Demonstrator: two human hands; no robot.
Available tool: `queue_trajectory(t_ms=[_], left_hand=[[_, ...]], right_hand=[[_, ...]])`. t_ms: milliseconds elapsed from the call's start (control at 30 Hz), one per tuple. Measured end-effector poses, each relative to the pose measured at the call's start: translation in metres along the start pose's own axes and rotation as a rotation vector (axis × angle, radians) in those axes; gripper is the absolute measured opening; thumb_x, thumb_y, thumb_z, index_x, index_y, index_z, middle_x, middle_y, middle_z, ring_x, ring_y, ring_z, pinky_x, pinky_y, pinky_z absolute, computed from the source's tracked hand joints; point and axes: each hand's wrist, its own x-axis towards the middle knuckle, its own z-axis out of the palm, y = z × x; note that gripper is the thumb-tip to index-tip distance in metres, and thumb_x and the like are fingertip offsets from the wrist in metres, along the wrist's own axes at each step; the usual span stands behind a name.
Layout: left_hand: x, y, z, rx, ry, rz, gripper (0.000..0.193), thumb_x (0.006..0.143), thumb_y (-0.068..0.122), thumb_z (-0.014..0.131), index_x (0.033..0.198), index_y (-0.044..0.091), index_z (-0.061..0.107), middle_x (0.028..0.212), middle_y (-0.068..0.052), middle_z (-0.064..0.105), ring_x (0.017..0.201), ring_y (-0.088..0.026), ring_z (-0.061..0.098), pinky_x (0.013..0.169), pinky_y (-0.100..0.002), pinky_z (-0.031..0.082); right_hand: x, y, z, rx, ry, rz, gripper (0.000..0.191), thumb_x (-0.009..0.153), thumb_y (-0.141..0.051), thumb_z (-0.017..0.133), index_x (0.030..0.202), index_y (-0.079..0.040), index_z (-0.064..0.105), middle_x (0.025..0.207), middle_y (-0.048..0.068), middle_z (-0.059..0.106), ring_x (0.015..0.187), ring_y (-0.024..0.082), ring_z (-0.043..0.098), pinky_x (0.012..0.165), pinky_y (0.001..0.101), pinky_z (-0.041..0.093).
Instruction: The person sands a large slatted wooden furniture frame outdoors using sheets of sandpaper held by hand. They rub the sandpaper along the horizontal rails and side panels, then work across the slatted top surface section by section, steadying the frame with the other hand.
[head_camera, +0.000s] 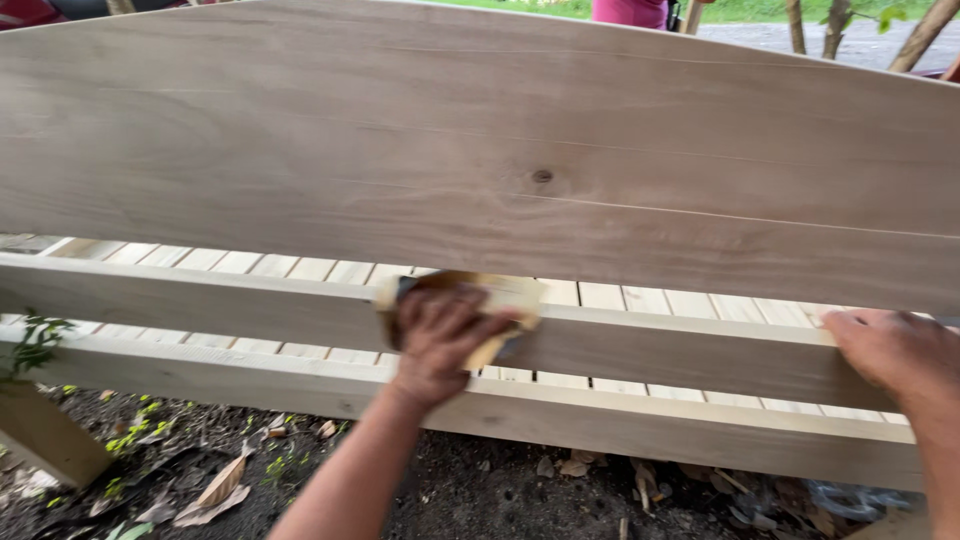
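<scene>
1. A folded sheet of sandpaper, tan with a darker inner face, lies pressed flat against the front face of the middle rail, a long pale wooden bar that runs across the whole view.
2. The left hand covers the sandpaper's middle, fingers curled over it and closed on it; the paper's corners stick out above and to the right of the knuckles.
3. Along the middle rail there is bare wood to both sides of the sandpaper: a long free stretch to the left, a shorter one to the right up to the right hand.
4. The right hand rests on top of the middle rail at its right end, well apart from the sandpaper, fingers bent loosely over the edge with nothing in them.
5. Just above the middle rail stands a wide curved wooden panel with a dark knot; its lower edge hangs close over the sandpaper's top.
6. Behind the middle rail, pale slats show through the gap.
7. Below the middle rail runs a lower rail, parallel and near.
8. Under that lies dark ground with dry leaves and small green plants.
</scene>
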Motion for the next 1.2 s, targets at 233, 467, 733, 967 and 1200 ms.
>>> queue_trajectory(t_ms=[233, 467, 733, 967, 1200], left_hand=[[-0.097, -0.098, -0.111, 0.212, 0.235, -0.408, 0.046, 0.100, 0.008, 0.062, 0.145, 0.017, 0.061, 0.155, -0.008, 0.055, 0.147, -0.034, 0.048, 0.131, -0.050, 0.017], [-0.043, -0.101, -0.090, -0.478, 1.356, -0.991, 0.032, 0.112, 0.021, 0.062, 0.137, 0.002, 0.056, 0.139, -0.014, 0.061, 0.124, -0.019, 0.063, 0.108, -0.034, 0.051], [0.134, 0.041, -0.038, -0.100, 0.385, -0.356, 0.051, 0.097, 0.022, 0.058, 0.147, 0.032, 0.057, 0.169, -0.005, 0.026, 0.161, -0.034, 0.003, 0.123, -0.064, -0.020], [0.100, -0.088, -0.092, 0.092, 0.611, -0.411, 0.052, 0.105, 0.028, 0.035, 0.153, 0.028, 0.053, 0.171, 0.001, 0.029, 0.164, -0.023, 0.011, 0.130, -0.052, -0.017], [0.123, -0.153, -0.148, 0.230, 0.940, -0.842, 0.054, 0.116, 0.030, 0.041, 0.166, 0.010, 0.037, 0.179, -0.005, 0.020, 0.164, -0.025, 0.012, 0.138, -0.043, 0.009]], right_hand=[[-0.023, -0.032, 0.007, 0.085, 0.016, -0.132, 0.065, 0.108, -0.065, 0.032, 0.120, -0.024, 0.080, 0.121, 0.011, 0.079, 0.116, 0.033, 0.071, 0.109, 0.0471, 0.049], [-0.127, -0.205, -0.052, 0.047, -0.055, -0.232, 0.069, 0.105, -0.066, 0.026, 0.119, -0.023, 0.078, 0.118, 0.012, 0.077, 0.115, 0.034, 0.070, 0.108, 0.0503, 0.044], [-0.174, -0.264, -0.099, 0.048, -0.067, -0.278, 0.063, 0.102, -0.065, 0.029, 0.109, -0.030, 0.081, 0.109, 0.010, 0.079, 0.110, 0.035, 0.070, 0.104, 0.0482, 0.049], [-0.166, -0.259, -0.086, 0.061, -0.060, -0.274, 0.065, 0.103, -0.063, 0.026, 0.106, -0.029, 0.082, 0.106, 0.008, 0.080, 0.108, 0.033, 0.071, 0.104, 0.0480, 0.050], [-0.173, -0.288, -0.096, 0.035, -0.164, -0.306, 0.066, 0.103, -0.062, 0.023, 0.114, -0.029, 0.079, 0.111, 0.007, 0.078, 0.111, 0.032, 0.071, 0.101, 0.0483, 0.052]])
